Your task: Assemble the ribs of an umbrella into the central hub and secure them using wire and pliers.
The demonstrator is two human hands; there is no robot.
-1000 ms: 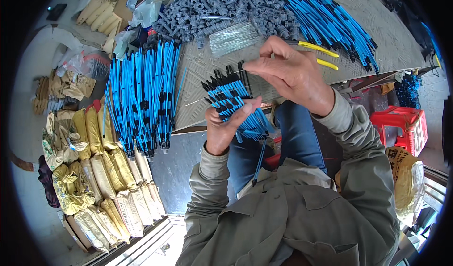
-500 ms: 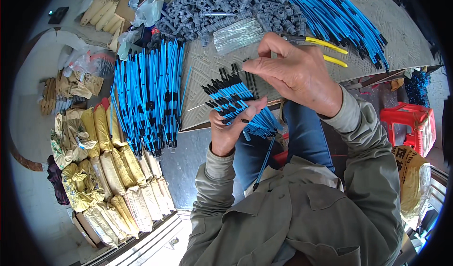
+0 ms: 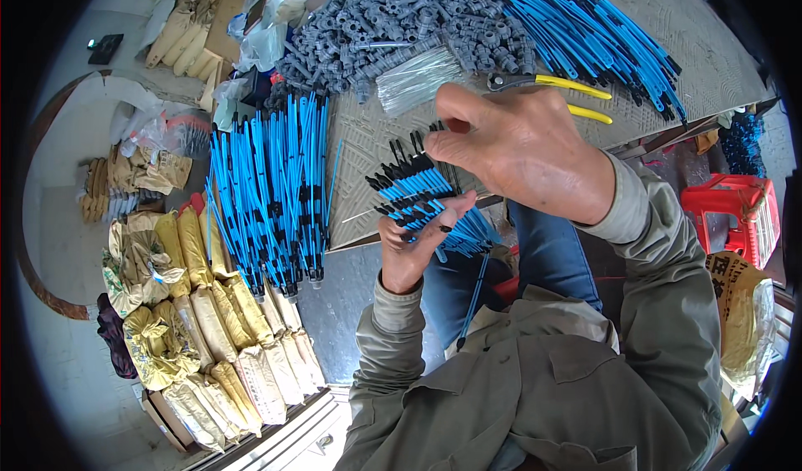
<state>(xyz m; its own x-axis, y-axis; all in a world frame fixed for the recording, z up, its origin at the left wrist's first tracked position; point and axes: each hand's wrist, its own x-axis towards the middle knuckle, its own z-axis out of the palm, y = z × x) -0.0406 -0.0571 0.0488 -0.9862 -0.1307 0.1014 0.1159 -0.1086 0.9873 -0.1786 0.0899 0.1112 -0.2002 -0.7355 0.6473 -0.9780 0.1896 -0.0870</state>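
Note:
My left hand point(image 3: 407, 258) is closed around a bundle of thin blue tubes point(image 3: 470, 230) with black ends, held above my lap at the table's near edge. A thin pale wire point(image 3: 359, 216) sticks out to the left of this bundle. Over the black ends, my right hand point(image 3: 539, 154) is closed in a pinch, thumb against forefinger. Whatever lies between those fingertips is too small to make out. Just beyond the right hand are pliers with yellow handles point(image 3: 573, 84) and a stack of straight silvery wires point(image 3: 418, 80).
Grey plastic fittings point(image 3: 401, 20) are heaped on the table. More blue tubes point(image 3: 585, 32) lie at the far right, and another batch point(image 3: 271, 187) hangs over the left edge. Tan sacks point(image 3: 225, 321) are piled at the left. A red stool point(image 3: 731, 212) stands at the right.
The whole view has shifted slightly. My right hand has moved a little lower, uncovering the pliers' head, and keeps its pinch. My left hand still holds the tube bundle.

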